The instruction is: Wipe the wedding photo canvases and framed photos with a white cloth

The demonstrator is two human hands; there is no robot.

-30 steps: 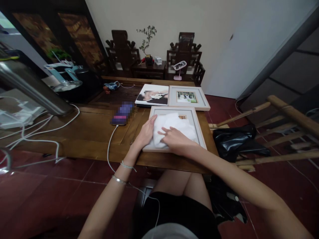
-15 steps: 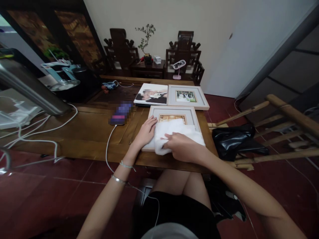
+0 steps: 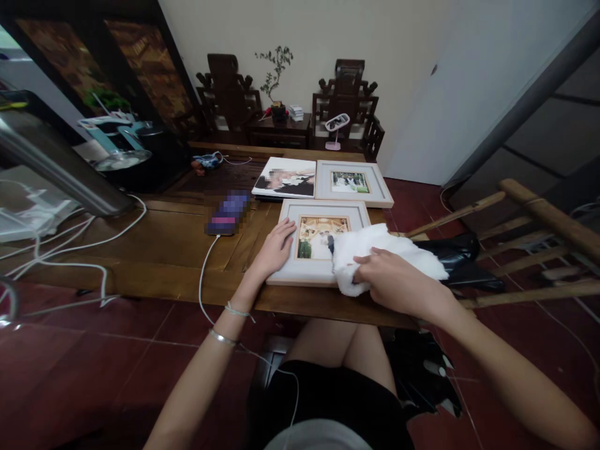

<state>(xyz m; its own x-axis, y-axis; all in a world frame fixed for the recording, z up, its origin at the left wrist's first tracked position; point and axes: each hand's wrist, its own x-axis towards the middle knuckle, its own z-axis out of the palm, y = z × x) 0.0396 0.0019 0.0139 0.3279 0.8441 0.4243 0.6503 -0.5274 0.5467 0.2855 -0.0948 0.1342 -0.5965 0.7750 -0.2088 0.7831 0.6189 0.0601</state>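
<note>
A pale wooden picture frame (image 3: 290,272) with a photo in its middle lies flat near the table's front edge. My left hand (image 3: 275,247) rests on the frame's left side, fingers stretched out and holding nothing. In my right hand (image 3: 391,278) is a white fluffy cloth (image 3: 375,240), bunched under the fingers. The cloth covers the frame's right side and hangs out past the table's right edge. Behind lie a second picture frame (image 3: 323,187) and a white-topped photo album or print (image 3: 281,167), side by side.
A phone (image 3: 227,212) on a white cable lies left of the frames. Further left are a grey metal column (image 3: 65,162) and tangled white cables (image 3: 70,265). A bamboo rack (image 3: 553,206) with a black bag (image 3: 462,247) stands at the right of the wooden table (image 3: 173,250).
My right hand has swept the white cloth rightward, uncovering the photo in the near frame. My left hand has stayed in place on the frame's left side.
</note>
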